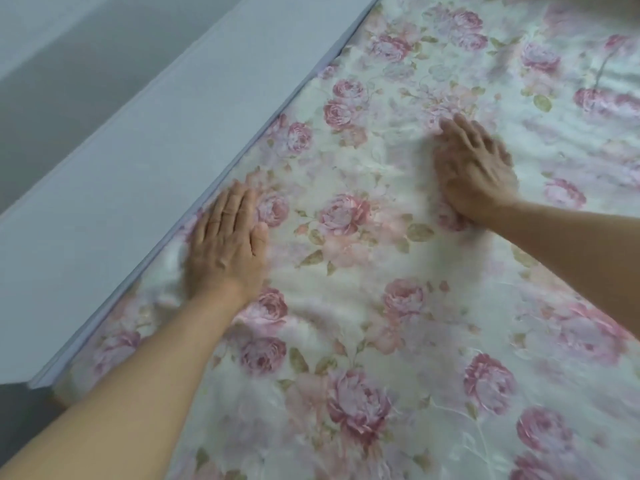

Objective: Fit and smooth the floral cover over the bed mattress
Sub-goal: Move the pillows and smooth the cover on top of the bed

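Observation:
The floral cover point(363, 258), white with pink roses and green leaves, lies spread over the mattress and fills most of the view. My left hand point(227, 240) lies flat on it with straight fingers, close to the edge where the cover meets the grey board. My right hand point(474, 168) presses flat on the cover further in, fingers spread and blurred by motion. Soft wrinkles show in the cloth at the upper right and around my left hand. The mattress itself is hidden under the cover.
A wide pale grey board point(145, 161) runs diagonally along the left side of the bed, right against the cover's edge. Beyond it is a grey wall point(52, 64). A bit of floor point(20, 417) shows at the lower left.

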`<state>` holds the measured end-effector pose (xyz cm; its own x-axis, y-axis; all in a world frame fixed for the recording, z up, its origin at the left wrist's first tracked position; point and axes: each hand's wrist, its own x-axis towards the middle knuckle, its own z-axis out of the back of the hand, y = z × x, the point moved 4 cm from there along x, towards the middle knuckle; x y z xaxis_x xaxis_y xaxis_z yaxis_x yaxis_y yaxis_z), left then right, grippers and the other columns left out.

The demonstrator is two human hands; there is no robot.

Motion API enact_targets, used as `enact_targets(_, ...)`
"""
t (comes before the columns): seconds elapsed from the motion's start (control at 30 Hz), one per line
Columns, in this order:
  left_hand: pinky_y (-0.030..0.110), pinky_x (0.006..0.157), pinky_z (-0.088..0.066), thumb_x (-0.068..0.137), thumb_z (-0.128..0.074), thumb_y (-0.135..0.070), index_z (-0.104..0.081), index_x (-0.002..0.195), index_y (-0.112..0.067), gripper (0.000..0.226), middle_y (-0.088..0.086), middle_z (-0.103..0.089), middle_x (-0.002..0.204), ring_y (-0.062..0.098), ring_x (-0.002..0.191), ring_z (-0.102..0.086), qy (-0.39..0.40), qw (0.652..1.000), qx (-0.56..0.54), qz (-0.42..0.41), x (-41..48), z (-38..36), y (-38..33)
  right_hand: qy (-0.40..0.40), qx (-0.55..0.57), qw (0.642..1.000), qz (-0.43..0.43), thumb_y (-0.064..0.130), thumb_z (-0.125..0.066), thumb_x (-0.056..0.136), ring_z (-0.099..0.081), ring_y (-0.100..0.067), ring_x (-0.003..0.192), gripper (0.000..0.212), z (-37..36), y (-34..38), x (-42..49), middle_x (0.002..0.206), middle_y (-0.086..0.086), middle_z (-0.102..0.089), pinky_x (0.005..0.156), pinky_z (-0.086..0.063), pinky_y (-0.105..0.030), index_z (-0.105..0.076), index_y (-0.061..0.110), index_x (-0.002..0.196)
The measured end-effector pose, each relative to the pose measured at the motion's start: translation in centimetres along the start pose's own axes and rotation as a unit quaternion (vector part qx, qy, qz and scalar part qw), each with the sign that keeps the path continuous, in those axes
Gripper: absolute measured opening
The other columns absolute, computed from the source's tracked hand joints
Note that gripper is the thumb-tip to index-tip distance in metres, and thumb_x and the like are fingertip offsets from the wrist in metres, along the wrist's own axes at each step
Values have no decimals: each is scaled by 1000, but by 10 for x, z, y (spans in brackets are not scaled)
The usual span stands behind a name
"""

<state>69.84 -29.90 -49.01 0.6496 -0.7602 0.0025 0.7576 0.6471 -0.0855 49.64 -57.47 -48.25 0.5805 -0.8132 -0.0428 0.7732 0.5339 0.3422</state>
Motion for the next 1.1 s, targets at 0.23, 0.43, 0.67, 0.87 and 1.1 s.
enact_targets(0.23,31,119,8,93,-5,-48,-5,155,-24,66,-11,5,161,4,147,9,40,998,-54,14,-27,7,26,44,-32,991,125,50,-11,98,10,-17,147,56,-44,80,-87,160,9,5,118,7,-45,-5,35,152)
enact_targets(0.43,33,119,7,91,0,-56,1,152,-33,66,-17,8,158,1,145,11,59,996,1,-69,-96,4,18,86,-39,968,232,50,-10,99,14,-14,146,54,-70,132,-145,159,13,7,118,8,-46,-2,40,151)
enact_targets(0.67,23,116,14,94,0,-51,0,154,-26,65,-13,9,159,1,145,12,47,998,22,-26,-128,7,61,84,-40,972,215,51,-10,99,14,-14,146,53,-73,132,-162,160,12,6,117,11,-45,-3,41,151)
enact_targets(0.87,27,118,14,89,7,-52,4,153,-23,70,-9,11,160,4,145,13,61,997,45,-15,-151,9,78,99,-25,963,249,51,-9,100,14,-15,146,54,-79,161,-233,160,13,6,118,9,-45,-2,38,152)
enact_targets(1.1,39,120,-5,102,-33,-24,-25,152,-13,51,5,-13,162,23,149,-5,-13,999,-25,35,-196,22,96,140,-3,943,303,44,-14,101,10,-14,147,51,-83,184,-298,160,12,-2,118,8,-39,-10,39,151)
